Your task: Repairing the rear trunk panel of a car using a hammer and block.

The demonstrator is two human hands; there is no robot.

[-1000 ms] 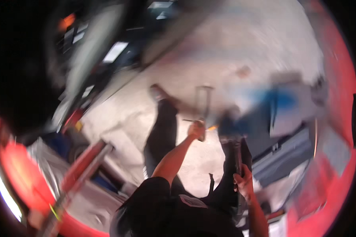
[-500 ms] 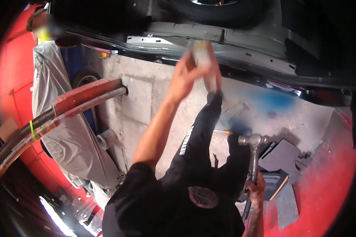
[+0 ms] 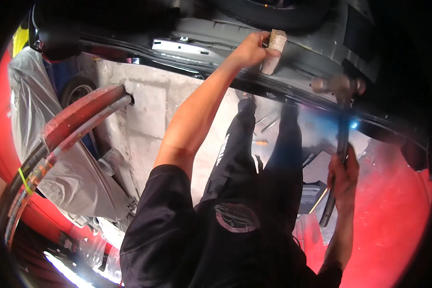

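Note:
My left hand (image 3: 251, 50) pinches a pale wooden block (image 3: 272, 63) between thumb and fingers. The block stands slightly tilted over the grey inner edge of an open vehicle body (image 3: 302, 57); whether it touches the metal I cannot tell. Wrapped round the dark handle of a hammer (image 3: 342, 137), my right hand (image 3: 344, 175) is closed. The hammer's head is raised, blurred, to the right of the block and apart from it.
A spare tyre (image 3: 278, 17) lies inside the vehicle body. Along the left, a curved red padded bar (image 3: 84, 115) juts out near a grey sheet (image 3: 81, 185) draped over something. Dark flat panels (image 3: 312, 197) and tools lie on the floor by my legs.
My left hand has moved right and forward with the wooden block, from the sill to the inner edge. My right hand has lifted the hammer up and to the right.

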